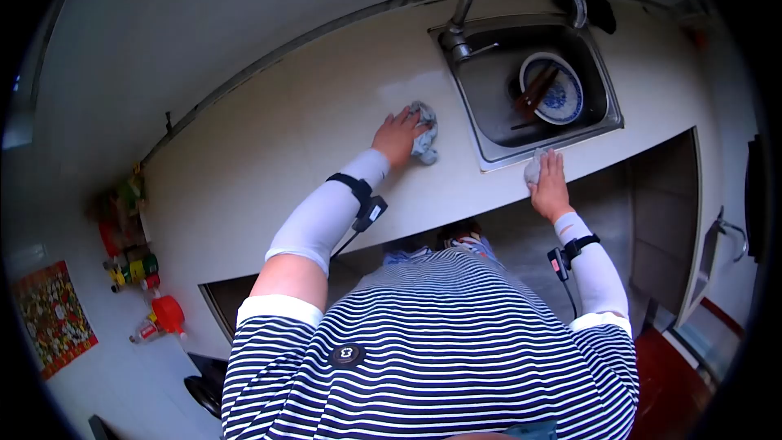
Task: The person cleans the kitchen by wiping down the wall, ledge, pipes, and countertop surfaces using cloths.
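My left hand (399, 137) lies on the pale countertop (309, 122), left of the sink, its fingers spread over a crumpled grey-blue cloth (425, 145). At the counter's front edge, just below the sink rim, my right hand (551, 186) presses its fingers on a small whitish cloth (533, 165). The steel sink (489, 106) holds a blue-and-white bowl (564, 98) with brown utensils (536, 90) in it.
A curved chrome faucet (464, 8) rises behind the sink. Dark items (599, 12) sit behind its right corner. Bottles and packets (130, 265) stand at the far left. An open cabinet door (709, 257) is at the right.
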Action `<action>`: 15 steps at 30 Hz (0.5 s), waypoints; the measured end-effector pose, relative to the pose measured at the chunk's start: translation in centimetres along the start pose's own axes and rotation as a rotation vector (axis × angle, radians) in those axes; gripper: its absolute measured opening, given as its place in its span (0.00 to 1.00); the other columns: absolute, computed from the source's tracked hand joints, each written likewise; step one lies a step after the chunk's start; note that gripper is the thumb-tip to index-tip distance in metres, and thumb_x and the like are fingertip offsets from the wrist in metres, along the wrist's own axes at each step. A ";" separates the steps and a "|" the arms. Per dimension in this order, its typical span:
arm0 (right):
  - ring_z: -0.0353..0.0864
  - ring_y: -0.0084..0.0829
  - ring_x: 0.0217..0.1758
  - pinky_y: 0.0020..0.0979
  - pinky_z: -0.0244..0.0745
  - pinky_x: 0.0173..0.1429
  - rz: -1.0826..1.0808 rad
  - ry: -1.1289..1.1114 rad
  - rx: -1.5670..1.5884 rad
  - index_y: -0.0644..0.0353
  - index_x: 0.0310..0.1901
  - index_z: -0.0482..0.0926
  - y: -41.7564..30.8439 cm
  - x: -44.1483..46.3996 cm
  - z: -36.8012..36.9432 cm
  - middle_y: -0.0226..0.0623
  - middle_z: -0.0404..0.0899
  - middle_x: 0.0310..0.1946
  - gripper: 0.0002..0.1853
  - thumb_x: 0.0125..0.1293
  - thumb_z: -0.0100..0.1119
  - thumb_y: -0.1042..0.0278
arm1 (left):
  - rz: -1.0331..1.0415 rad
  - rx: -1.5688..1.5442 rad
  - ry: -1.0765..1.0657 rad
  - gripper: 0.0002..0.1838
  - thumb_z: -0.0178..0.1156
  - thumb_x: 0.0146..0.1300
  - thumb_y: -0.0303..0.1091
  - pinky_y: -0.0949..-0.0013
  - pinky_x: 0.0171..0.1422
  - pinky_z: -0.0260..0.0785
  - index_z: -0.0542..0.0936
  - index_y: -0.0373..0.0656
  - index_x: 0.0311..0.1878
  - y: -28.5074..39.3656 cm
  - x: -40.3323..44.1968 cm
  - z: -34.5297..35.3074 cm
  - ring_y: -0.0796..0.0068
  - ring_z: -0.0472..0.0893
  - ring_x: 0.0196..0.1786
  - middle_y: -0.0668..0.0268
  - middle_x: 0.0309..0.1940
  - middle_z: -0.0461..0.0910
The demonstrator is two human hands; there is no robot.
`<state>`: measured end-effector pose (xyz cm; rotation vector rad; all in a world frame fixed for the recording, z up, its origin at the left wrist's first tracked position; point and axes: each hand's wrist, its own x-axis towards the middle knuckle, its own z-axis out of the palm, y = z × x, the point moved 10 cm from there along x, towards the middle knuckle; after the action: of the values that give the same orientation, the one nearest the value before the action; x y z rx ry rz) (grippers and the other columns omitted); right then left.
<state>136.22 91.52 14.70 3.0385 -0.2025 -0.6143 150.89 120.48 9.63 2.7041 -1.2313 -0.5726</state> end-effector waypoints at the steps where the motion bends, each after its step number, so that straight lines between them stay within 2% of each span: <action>1: 0.40 0.60 0.79 0.44 0.36 0.82 0.011 0.003 0.002 0.76 0.70 0.55 0.0 0.0 -0.2 0.61 0.46 0.75 0.41 0.61 0.62 0.64 | -0.035 -0.021 0.038 0.32 0.53 0.63 0.31 0.46 0.76 0.53 0.66 0.65 0.71 -1.0 1.3 -0.4 0.56 0.54 0.78 0.62 0.75 0.59; 3: 0.39 0.57 0.80 0.43 0.35 0.82 0.037 -0.033 -0.072 0.72 0.71 0.56 -0.2 -0.1 -0.4 0.57 0.45 0.76 0.41 0.62 0.62 0.60 | -0.053 -0.068 0.049 0.32 0.55 0.62 0.31 0.45 0.76 0.52 0.66 0.63 0.71 -2.3 3.9 -1.4 0.54 0.54 0.78 0.60 0.75 0.58; 6: 0.39 0.56 0.80 0.43 0.34 0.82 0.068 -0.048 -0.027 0.72 0.71 0.56 0.4 0.3 0.1 0.57 0.45 0.76 0.41 0.62 0.62 0.60 | -0.158 -0.098 0.028 0.38 0.61 0.58 0.37 0.43 0.77 0.49 0.63 0.61 0.73 -5.0 7.8 -2.9 0.53 0.52 0.79 0.58 0.75 0.57; 9: 0.39 0.56 0.80 0.43 0.35 0.82 0.063 -0.032 -0.005 0.72 0.71 0.56 0.2 0.2 -0.1 0.56 0.45 0.76 0.41 0.62 0.62 0.59 | -0.263 -0.097 0.005 0.40 0.63 0.58 0.41 0.43 0.77 0.49 0.61 0.62 0.74 -8.2 10.6 -4.4 0.53 0.51 0.79 0.59 0.76 0.56; 15: 0.38 0.58 0.80 0.45 0.35 0.81 0.067 -0.020 0.137 0.72 0.72 0.54 0.7 0.4 -0.5 0.57 0.44 0.76 0.42 0.60 0.64 0.66 | -0.357 -0.036 -0.007 0.41 0.62 0.60 0.46 0.44 0.76 0.51 0.57 0.61 0.76 -12.4 16.0 -6.0 0.55 0.48 0.80 0.60 0.77 0.52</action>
<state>136.74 90.79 15.06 3.1411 -0.3597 -0.6530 171.52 116.44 7.29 2.9091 -0.7304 -0.6339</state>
